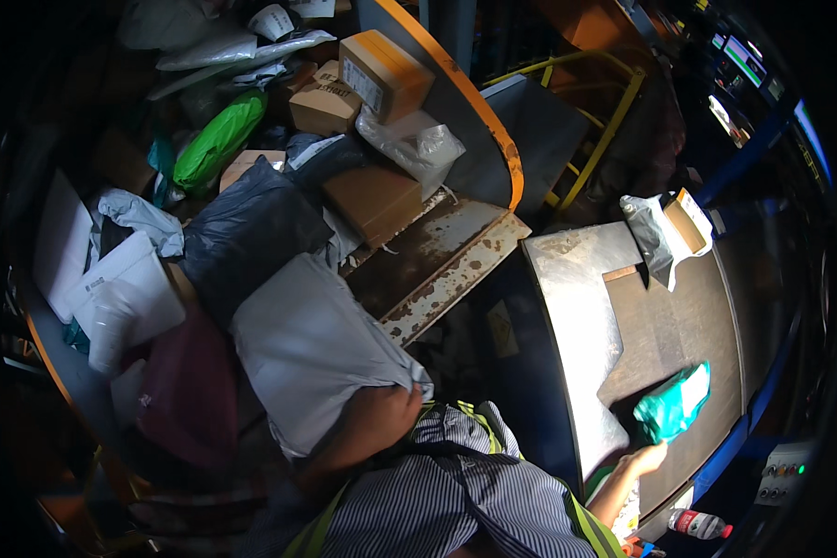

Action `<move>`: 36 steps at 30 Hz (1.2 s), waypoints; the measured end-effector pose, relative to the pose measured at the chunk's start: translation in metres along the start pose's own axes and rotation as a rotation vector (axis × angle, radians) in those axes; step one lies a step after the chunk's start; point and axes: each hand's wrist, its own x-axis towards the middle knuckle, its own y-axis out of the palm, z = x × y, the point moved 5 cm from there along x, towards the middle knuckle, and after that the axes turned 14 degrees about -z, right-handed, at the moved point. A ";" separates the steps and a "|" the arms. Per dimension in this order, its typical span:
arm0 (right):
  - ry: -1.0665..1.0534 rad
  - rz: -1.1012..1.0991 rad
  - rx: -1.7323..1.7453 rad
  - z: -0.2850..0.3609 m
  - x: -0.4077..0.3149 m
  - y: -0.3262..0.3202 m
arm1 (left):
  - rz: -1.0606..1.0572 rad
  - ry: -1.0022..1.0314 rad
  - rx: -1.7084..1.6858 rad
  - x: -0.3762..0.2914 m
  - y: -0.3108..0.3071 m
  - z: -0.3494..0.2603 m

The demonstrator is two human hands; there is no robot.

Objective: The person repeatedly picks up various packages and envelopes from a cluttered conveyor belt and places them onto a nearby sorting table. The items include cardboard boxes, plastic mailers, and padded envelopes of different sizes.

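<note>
My left hand (390,411) grips the near corner of a large pale grey plastic mailer bag (307,342), which leans against the parcel heap. Part of that hand's fingers is hidden by the plastic. My right hand (645,459) reaches out over a conveyor belt (676,335) and holds the near end of a teal plastic-wrapped parcel (673,404) with a white label. Beyond it, a grey poly bag with an opened carton flap (669,234) lies at the belt's far end.
A rusty metal chute lip (439,272) with an orange rim (488,118) bears heaped parcels, among them a dark bag (251,237), a brown carton (373,202) and a green parcel (220,139). A steel plate (575,335) edges the belt. A bottle (701,523) and button box (781,474) are at right.
</note>
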 end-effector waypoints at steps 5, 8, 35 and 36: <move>-1.302 -0.131 -0.398 0.010 -0.094 0.039 | -0.078 0.169 -0.381 0.013 -0.048 -0.035; -0.755 0.609 -0.099 0.000 -0.164 0.086 | -0.262 0.614 -0.180 0.001 -0.111 -0.035; 0.238 1.996 -0.252 -0.022 -0.369 0.094 | -0.379 -0.973 -1.496 -0.033 -0.015 0.175; 0.155 1.956 -0.267 -0.013 -0.355 0.086 | -0.305 -0.932 -1.482 -0.027 -0.012 0.167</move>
